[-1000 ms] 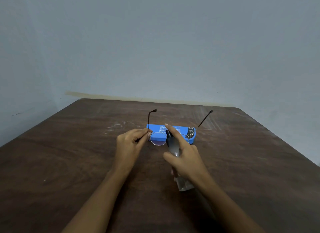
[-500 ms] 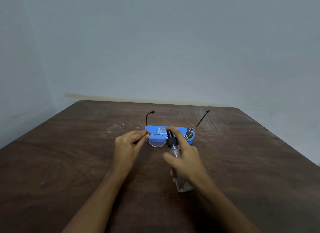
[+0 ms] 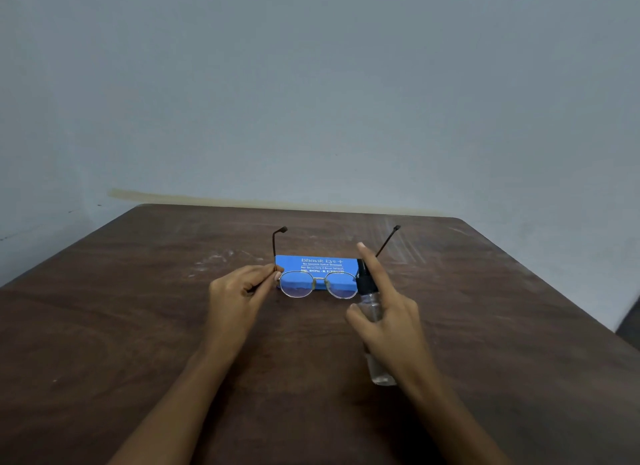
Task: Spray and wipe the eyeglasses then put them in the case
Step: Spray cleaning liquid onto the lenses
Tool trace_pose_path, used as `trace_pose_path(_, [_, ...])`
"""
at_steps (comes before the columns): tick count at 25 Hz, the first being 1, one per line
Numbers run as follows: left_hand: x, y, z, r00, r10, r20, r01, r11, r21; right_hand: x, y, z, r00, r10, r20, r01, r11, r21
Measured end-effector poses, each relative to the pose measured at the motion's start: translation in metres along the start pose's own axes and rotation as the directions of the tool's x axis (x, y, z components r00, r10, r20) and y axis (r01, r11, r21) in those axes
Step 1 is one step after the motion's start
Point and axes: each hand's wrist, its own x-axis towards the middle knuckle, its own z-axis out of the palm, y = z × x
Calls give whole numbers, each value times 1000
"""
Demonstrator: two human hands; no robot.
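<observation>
Brown wood table (image 3: pixel 138 326), grey wall (image 3: pixel 311 83); left grip (image 3: pixel 239 291) pinches eyeglasses (image 3: pixel 320 280), right grip (image 3: pixel 391 322) clasps spray bottle (image 3: pixel 365 284).

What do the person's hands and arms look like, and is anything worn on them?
The left hand and the right hand are bare: no gloves, rings, watch or bracelet show. The left forearm and right forearm are bare too; no sleeve is in view.
</observation>
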Motion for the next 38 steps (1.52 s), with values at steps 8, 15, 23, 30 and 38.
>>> trace_pose_path(8, [0, 2, -1, 1000, -26, -14, 26, 1000, -14, 7, 5, -3, 991, 108, 84, -110, 994, 14])
trace_pose_path(15, [0, 1, -2, 1000, -25, -14, 24, 1000, -2, 7, 2, -2, 990, 72, 119, -71, 997, -15])
trace_pose_path(23, [0, 1, -2, 1000, -23, -20, 23, 1000, 12, 6, 2, -4, 991, 68, 115, -69, 998, 6])
trace_pose_path(30, [1, 2, -3, 1000, -14, -28, 14, 1000, 13, 5, 1, -4, 991, 68, 116, -69, 998, 8])
trace_pose_path(38, [2, 8, -3, 990, -142, 25, 144, 981, -131, -1, 0, -4, 995, -38, 87, 33, 998, 53])
